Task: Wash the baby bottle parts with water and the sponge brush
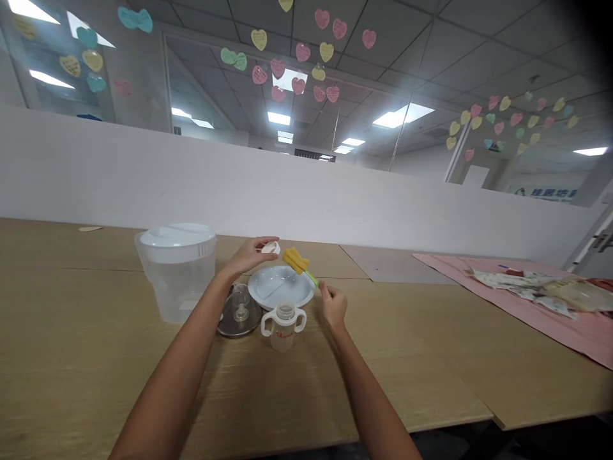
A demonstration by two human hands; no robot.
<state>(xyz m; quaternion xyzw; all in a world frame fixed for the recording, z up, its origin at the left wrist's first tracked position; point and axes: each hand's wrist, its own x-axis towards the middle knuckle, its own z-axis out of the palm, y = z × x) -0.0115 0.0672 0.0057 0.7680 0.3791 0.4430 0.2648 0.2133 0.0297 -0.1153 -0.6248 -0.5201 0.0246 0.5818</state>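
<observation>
My left hand (pixel 252 254) pinches a small white bottle collar ring (pixel 271 248) above the left rim of a white bowl (pixel 258 300). In my right hand (pixel 334 303) is the green handle of a bottle brush (pixel 297 262), its yellow sponge head raised over the bowl and close to the ring. Just in front of the bowl stands an uncapped baby bottle (pixel 283 332) with two white side handles and red lettering. Left of it, a clear bottle cap and nipple (pixel 241 303) rest on a round metal tray (pixel 234 329).
A translucent lidded plastic pitcher (pixel 179 275) stands on the wooden table (pixel 407 364) at the left. On the right, a pink cloth (pixel 517 313) carries crumpled plastic packets (pixel 569 295). A white low wall (pixel 268 198) with glass above runs along the table's back.
</observation>
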